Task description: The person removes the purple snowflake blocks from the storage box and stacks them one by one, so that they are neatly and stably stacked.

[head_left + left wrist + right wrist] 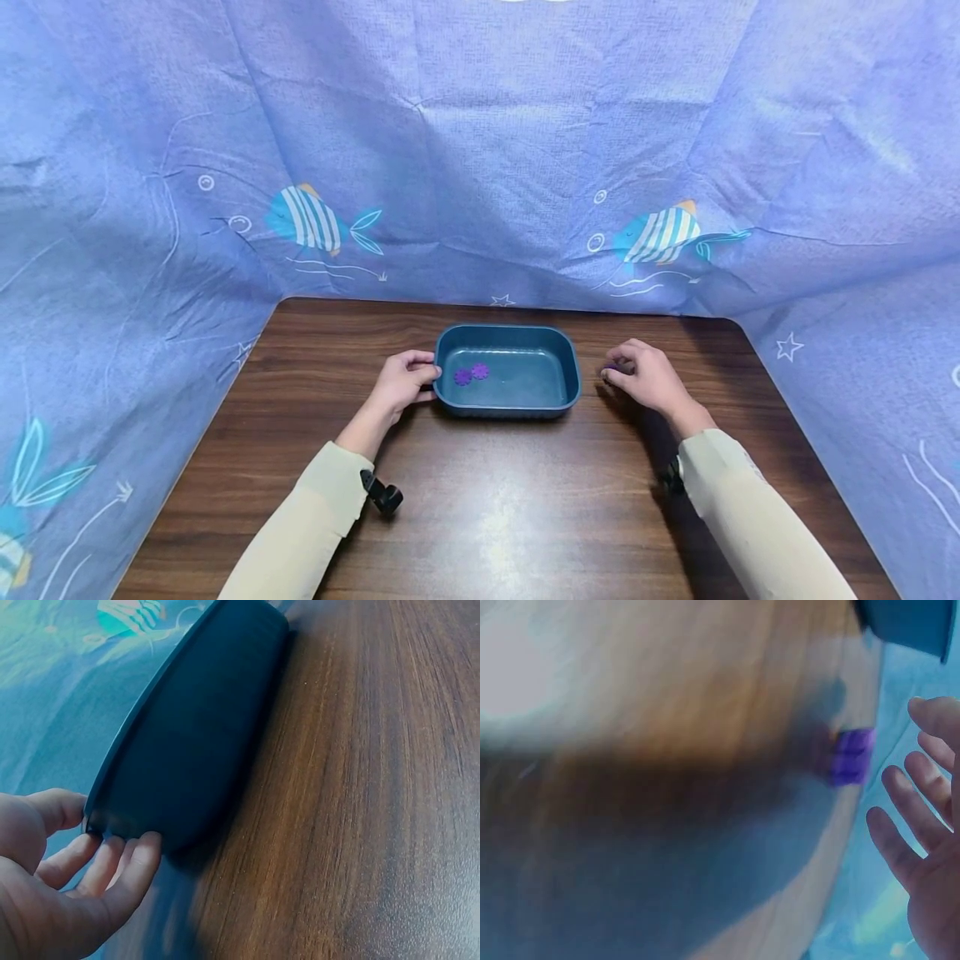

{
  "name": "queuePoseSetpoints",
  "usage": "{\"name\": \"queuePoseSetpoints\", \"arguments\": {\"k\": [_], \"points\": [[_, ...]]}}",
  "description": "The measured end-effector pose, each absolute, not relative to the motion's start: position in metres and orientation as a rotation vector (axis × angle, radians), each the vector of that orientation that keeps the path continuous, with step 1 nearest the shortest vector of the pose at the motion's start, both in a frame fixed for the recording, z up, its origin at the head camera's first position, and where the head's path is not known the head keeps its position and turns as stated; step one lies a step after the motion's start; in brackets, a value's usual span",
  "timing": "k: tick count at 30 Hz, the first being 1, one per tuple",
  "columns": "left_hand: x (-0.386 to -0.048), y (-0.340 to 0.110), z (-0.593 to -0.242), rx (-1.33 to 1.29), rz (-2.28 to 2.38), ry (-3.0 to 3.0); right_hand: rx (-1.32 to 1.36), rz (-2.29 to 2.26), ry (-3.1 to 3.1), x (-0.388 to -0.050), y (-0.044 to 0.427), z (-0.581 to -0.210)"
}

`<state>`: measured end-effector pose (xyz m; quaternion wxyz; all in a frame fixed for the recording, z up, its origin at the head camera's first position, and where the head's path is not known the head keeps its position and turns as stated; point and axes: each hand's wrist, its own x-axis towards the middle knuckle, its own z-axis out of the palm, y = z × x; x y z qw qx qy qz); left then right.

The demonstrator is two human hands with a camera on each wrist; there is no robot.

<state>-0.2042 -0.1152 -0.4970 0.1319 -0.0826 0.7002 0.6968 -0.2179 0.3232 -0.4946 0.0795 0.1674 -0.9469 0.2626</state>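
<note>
A dark teal plastic bin (502, 412) with rounded corners stands on the table. My left hand (406, 382) grips its left end, thumb at the rim and fingers against the outer wall, as the left wrist view also shows. Inside the bin, towards the left, lie two purple gear-shaped pieces (480, 372). My right hand (643, 374) is just right of the bin. A small grooved purple piece (852, 756) sits on the table near its fingers (911, 806), which are spread and apart from it in the right wrist view. In the head view the hand hides most of that piece.
The dark wood-grain table (480, 492) has rounded far corners. A blue fabric with fish prints (480, 167) hangs behind it and along both sides. Black straps with small devices (384, 494) are on the wrists.
</note>
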Motion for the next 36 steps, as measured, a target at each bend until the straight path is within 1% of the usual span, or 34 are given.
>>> {"name": "queuePoseSetpoints", "arguments": {"k": [11, 17, 30, 36], "points": [[-0.203, -0.114, -0.498, -0.221, 2.022, 2.038, 0.680, 0.844, -2.760, -0.233, 0.274, -0.469], [-0.200, -0.113, -0.498, -0.241, 2.043, 2.028, 0.761, 0.867, -2.750, -0.239, 0.241, -0.462], [-0.199, -0.114, -0.496, -0.217, 2.049, 2.020, 0.930, 0.859, -2.836, -0.248, 0.174, -0.471], [-0.200, -0.115, -0.494, -0.224, 2.035, 2.014, 0.953, 0.844, -2.936, -0.254, 0.153, -0.480]]}}
